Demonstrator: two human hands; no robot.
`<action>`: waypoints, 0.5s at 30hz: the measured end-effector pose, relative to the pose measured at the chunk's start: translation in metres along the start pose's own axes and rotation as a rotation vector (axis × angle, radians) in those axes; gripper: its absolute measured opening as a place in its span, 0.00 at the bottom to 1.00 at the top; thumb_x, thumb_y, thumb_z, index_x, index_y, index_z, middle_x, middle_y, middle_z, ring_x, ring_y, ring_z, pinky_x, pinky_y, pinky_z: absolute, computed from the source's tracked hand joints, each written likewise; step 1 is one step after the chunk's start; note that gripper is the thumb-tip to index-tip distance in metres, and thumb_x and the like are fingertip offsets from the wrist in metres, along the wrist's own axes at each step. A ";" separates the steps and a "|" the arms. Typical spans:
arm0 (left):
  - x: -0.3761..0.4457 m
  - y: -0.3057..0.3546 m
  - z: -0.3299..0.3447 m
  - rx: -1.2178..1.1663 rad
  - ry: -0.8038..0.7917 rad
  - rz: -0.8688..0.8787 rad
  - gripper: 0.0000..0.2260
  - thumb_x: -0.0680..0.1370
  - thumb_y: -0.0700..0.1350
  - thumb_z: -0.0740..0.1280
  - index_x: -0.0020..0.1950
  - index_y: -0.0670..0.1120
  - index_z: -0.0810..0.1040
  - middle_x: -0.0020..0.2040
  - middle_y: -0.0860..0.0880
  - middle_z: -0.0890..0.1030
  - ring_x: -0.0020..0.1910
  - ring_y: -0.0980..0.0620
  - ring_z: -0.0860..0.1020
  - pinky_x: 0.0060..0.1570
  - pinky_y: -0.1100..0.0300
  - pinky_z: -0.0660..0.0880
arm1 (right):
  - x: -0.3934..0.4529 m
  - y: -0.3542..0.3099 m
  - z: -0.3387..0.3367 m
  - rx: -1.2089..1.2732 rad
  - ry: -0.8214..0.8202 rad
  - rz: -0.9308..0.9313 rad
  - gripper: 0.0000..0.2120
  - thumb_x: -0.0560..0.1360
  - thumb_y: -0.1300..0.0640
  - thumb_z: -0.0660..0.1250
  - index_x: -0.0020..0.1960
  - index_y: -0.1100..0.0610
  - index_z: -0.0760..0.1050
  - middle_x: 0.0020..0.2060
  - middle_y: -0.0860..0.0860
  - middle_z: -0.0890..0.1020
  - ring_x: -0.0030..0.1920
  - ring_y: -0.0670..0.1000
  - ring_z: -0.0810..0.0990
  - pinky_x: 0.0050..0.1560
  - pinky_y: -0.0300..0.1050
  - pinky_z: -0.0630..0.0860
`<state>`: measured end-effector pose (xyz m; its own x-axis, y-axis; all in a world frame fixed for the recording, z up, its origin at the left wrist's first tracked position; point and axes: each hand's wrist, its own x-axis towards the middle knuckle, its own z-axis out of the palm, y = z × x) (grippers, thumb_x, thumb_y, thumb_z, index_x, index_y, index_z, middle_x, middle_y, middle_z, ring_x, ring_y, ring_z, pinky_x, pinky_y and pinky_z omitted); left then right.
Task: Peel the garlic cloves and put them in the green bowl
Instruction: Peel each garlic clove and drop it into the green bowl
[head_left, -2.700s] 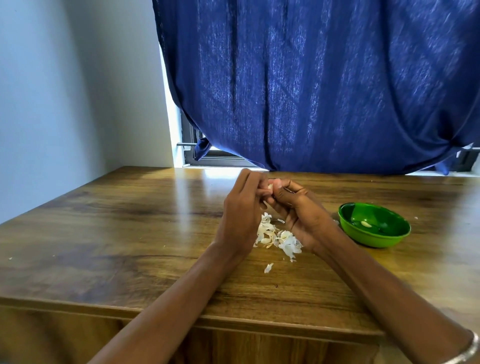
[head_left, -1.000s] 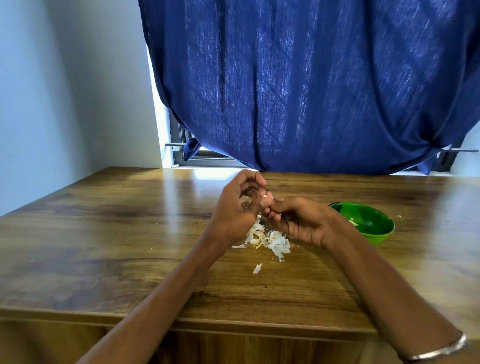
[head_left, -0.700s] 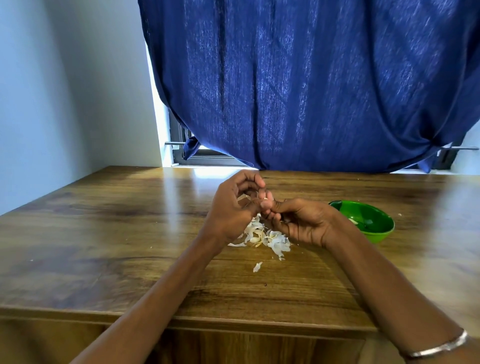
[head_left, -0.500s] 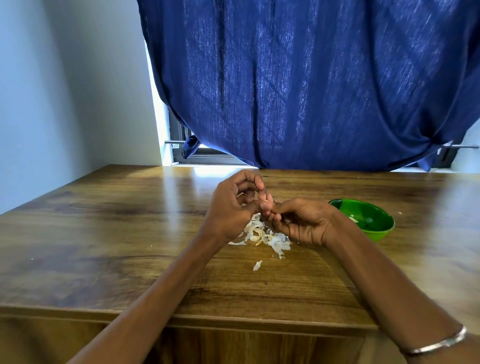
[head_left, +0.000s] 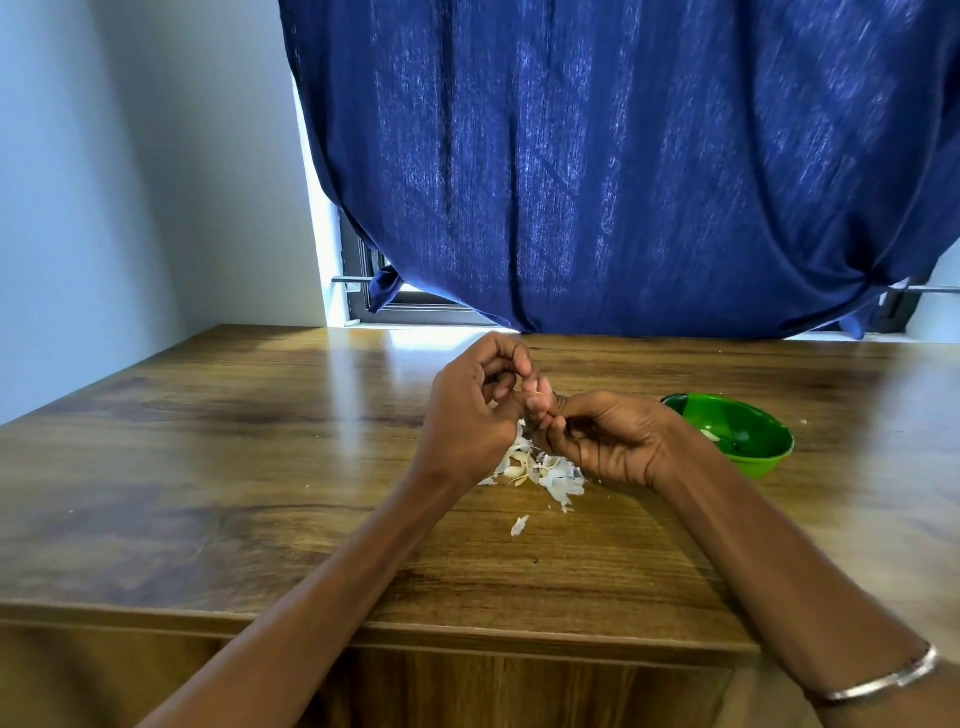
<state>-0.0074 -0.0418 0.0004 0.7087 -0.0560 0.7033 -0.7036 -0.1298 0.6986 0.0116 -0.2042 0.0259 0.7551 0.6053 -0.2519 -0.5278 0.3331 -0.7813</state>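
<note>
Both hands, left hand (head_left: 470, 415) and right hand (head_left: 608, 441), met fingertip to fingertip above the garlic skins (head_left: 540, 467), fingers curled; any clove gripped could not be seen.

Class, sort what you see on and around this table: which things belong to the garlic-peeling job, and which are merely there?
Part of the job:
- left hand and right hand, fingertips meeting over the heap; any clove between them is hidden
- garlic heap of skins and cloves
- green bowl

Merely there:
- blue curtain
- window frame
- bracelet
- stray skin flake
</note>
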 end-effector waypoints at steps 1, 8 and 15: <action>0.000 0.000 0.001 0.007 0.009 0.009 0.14 0.73 0.30 0.70 0.46 0.48 0.73 0.38 0.52 0.79 0.43 0.41 0.83 0.48 0.38 0.81 | 0.000 0.000 0.001 0.001 -0.001 -0.008 0.07 0.73 0.68 0.65 0.42 0.68 0.82 0.37 0.57 0.80 0.34 0.47 0.79 0.30 0.34 0.79; -0.001 -0.001 0.003 0.056 0.081 0.071 0.15 0.74 0.29 0.69 0.45 0.49 0.73 0.37 0.52 0.79 0.40 0.33 0.78 0.43 0.36 0.78 | 0.001 0.002 0.005 -0.025 0.028 -0.075 0.05 0.70 0.67 0.67 0.43 0.68 0.81 0.36 0.57 0.80 0.34 0.47 0.79 0.30 0.33 0.79; -0.004 0.002 0.007 0.070 0.131 0.097 0.17 0.75 0.29 0.69 0.43 0.52 0.71 0.38 0.54 0.79 0.44 0.40 0.82 0.45 0.36 0.79 | 0.001 0.005 0.010 0.000 0.025 -0.147 0.06 0.70 0.68 0.66 0.41 0.68 0.82 0.36 0.58 0.80 0.32 0.47 0.79 0.30 0.33 0.79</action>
<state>-0.0111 -0.0490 -0.0016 0.6215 0.0578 0.7812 -0.7597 -0.1989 0.6191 0.0058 -0.1951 0.0273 0.8338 0.5318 -0.1486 -0.4103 0.4167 -0.8112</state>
